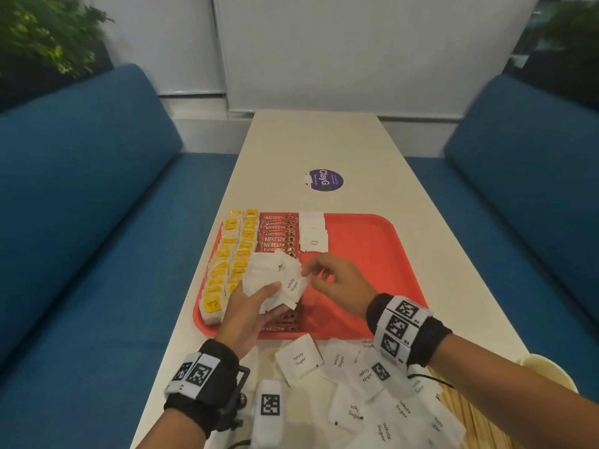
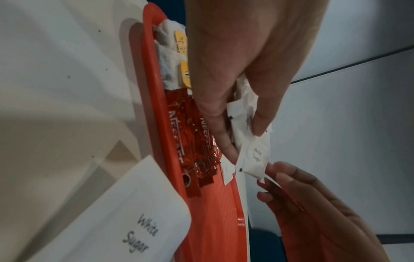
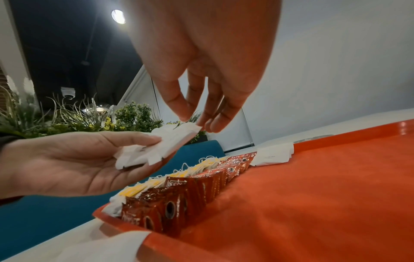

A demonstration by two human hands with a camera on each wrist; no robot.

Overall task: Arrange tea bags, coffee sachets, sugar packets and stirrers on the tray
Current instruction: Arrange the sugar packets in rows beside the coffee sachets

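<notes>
Left hand point(image 1: 249, 306) grips sugar packets point(image 1: 275, 280) over tray point(image 1: 372, 241); right hand point(image 1: 337, 283), just beside, pinches top packet's corner.

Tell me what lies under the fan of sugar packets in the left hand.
Under the fan of sugar packets, held by the left hand, the row of Nescafe sachets runs along the red tray. Its middle stretch is covered; sachets show beyond and nearer.

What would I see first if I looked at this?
First, the red tray in the middle of the white table, with yellow tea bags in rows along its left side. Above it, a left hand holds a bunch of white sugar packets while the right hand pinches one.
</notes>
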